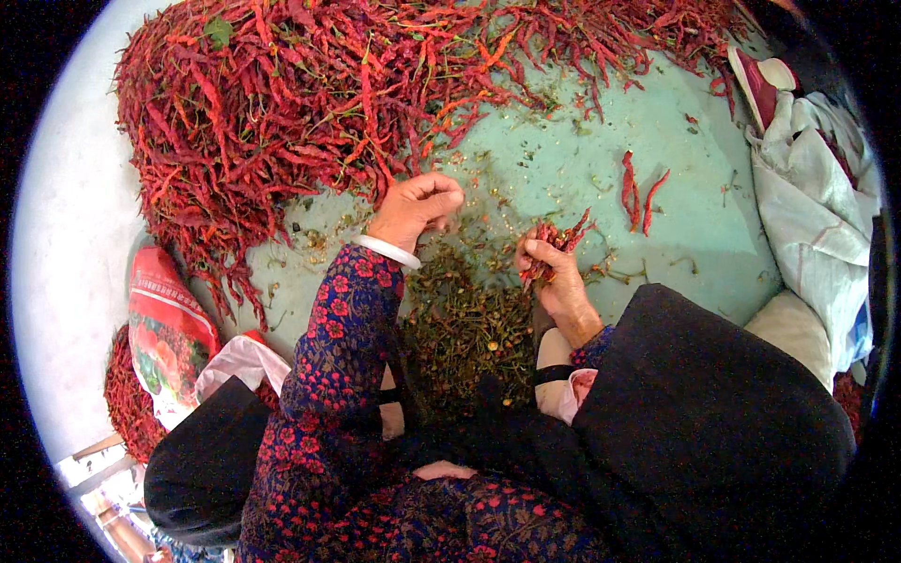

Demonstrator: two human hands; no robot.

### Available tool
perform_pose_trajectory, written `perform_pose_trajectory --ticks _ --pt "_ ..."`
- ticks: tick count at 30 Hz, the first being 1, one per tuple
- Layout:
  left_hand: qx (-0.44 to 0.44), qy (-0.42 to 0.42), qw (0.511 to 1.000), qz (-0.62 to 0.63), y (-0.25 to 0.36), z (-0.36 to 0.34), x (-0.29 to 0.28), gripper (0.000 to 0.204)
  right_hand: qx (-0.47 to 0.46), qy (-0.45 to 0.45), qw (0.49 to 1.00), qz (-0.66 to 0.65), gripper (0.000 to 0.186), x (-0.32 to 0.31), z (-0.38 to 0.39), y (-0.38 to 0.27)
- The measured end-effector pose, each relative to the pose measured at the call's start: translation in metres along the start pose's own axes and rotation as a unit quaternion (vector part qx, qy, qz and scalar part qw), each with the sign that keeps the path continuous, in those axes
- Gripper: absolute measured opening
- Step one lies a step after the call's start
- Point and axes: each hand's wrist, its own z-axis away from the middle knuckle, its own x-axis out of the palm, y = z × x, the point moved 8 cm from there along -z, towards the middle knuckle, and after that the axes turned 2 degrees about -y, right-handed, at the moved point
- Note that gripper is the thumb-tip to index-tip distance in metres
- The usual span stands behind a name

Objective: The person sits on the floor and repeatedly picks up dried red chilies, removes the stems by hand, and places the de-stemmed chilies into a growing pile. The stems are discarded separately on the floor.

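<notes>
Beside the lower edge of a large pile of red dried chilli peppers [253, 113], my left hand [418, 208] is raised with its fingers curled in. I cannot make out whether anything small is between them. A white bangle [385, 251] circles that wrist. My right hand [554, 272] grips a small bunch of chillies [574, 235] between thumb and fingers. A few loose chillies [629, 188] lie to its right on the pale green floor [704, 244]. Between my legs is a heap of stems and debris [479, 338].
A red and white printed sack [169, 319] lies at the left beside more chillies [127, 394]. At the right are a grey-white sack [807, 206] and a maroon shoe [758, 84]. My black-clothed knees [713, 394] frame the work area.
</notes>
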Motion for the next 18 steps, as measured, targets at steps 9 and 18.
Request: perform_pose_trajectory --ticks 9,18 --pt "-0.009 -0.112 0.994 -0.004 -0.016 0.001 0.041 0.018 0.017 0.003 0.999 0.045 0.014 0.009 0.003 0.000" --pt "-0.029 -0.160 0.986 -0.031 -0.027 0.004 0.058 0.015 -0.006 0.030 0.999 0.037 0.012 0.003 0.001 -0.001"
